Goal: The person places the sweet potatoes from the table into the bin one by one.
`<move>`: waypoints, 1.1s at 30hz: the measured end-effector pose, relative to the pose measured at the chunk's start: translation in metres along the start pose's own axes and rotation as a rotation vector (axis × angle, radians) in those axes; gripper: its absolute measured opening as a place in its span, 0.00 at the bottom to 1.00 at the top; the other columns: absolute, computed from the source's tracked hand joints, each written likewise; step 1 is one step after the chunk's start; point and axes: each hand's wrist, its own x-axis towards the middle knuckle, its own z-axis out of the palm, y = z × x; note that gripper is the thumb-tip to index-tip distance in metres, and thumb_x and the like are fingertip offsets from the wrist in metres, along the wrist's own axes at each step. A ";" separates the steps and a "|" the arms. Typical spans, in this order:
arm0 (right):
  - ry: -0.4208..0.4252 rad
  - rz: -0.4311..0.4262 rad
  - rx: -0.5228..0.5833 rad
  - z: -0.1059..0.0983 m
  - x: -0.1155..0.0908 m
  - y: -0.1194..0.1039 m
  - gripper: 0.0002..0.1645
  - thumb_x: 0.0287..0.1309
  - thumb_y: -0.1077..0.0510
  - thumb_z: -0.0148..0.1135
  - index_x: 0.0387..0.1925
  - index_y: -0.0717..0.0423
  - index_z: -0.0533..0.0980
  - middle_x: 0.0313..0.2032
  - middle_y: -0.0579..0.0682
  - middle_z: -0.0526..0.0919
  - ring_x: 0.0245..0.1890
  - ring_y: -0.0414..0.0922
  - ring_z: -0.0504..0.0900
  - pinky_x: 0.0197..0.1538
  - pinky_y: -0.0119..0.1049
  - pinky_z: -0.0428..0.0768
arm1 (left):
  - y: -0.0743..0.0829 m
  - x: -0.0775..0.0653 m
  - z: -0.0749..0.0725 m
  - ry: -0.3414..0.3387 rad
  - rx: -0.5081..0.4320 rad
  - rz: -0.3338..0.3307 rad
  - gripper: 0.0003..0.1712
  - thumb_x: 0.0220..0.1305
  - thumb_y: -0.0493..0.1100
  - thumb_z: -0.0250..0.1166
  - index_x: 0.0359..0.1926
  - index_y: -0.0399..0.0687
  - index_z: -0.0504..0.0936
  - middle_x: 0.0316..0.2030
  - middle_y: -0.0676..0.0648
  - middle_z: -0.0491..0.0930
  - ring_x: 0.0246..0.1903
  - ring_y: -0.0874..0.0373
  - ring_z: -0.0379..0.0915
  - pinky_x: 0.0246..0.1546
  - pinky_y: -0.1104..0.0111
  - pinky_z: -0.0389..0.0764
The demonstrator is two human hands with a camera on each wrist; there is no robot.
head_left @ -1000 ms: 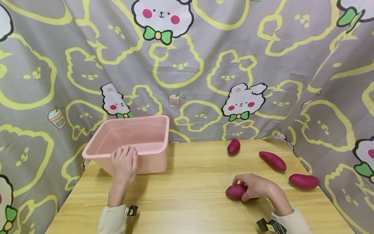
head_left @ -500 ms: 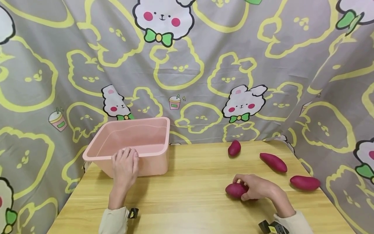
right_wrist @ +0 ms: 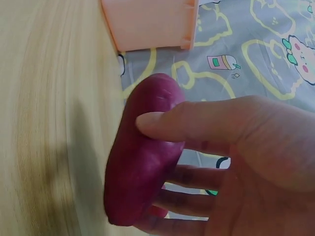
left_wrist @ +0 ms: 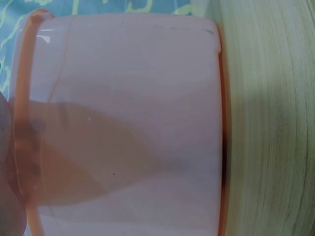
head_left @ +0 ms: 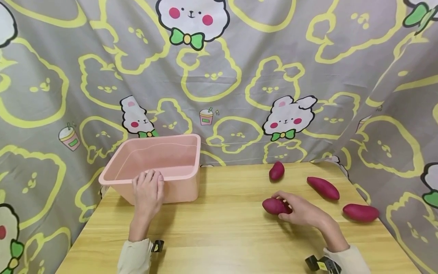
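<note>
My left hand (head_left: 148, 192) grips the near rim of a pink plastic bin (head_left: 184, 190), fingers curled over the edge and thumb side toward the right. In the left wrist view the bin's outer wall (left_wrist: 133, 123) fills most of the frame, and only bits of fingers show at its rim. On the right, a purple sweet potato (head_left: 273, 206) is held between the thumb and fingers of my right hand (head_left: 301, 209). Seen from the right wrist, this sweet potato (right_wrist: 142, 152) is just off the tabletop, casting a shadow beside it; the thumb presses across its near side.
Three more sweet potatoes lie on the wooden table (head_left: 219, 232): a short one (head_left: 276, 171) toward the back, a long tapered one (head_left: 323, 188), and another (head_left: 361, 212) near the right edge. A patterned grey curtain (head_left: 226, 76) surrounds the back and sides.
My right hand has lifted the sweet potato off the table and slightly away from me. The left hand stays on the bin's rim, and the head view has shifted a little.
</note>
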 end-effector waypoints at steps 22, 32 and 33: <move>0.238 -0.008 -0.002 0.012 0.016 -0.002 0.34 0.58 0.62 0.74 0.64 0.60 0.72 0.50 0.54 0.83 0.48 0.50 0.82 0.46 0.45 0.82 | -0.001 0.001 0.000 -0.003 0.015 -0.005 0.20 0.79 0.47 0.42 0.34 0.43 0.74 0.35 0.39 0.78 0.40 0.37 0.69 0.52 0.42 0.63; 0.299 -0.004 0.029 0.011 0.024 -0.007 0.34 0.56 0.66 0.75 0.63 0.57 0.71 0.54 0.59 0.82 0.50 0.56 0.83 0.49 0.52 0.84 | -0.002 0.001 0.001 0.014 0.004 0.001 0.19 0.77 0.46 0.43 0.34 0.42 0.75 0.35 0.39 0.78 0.39 0.37 0.69 0.51 0.42 0.63; 0.305 -0.005 0.030 0.011 0.024 -0.007 0.34 0.56 0.66 0.74 0.63 0.57 0.71 0.55 0.59 0.81 0.50 0.57 0.83 0.49 0.53 0.84 | -0.002 0.001 0.001 0.018 0.004 0.003 0.19 0.77 0.46 0.43 0.34 0.42 0.75 0.35 0.39 0.78 0.39 0.37 0.69 0.51 0.42 0.63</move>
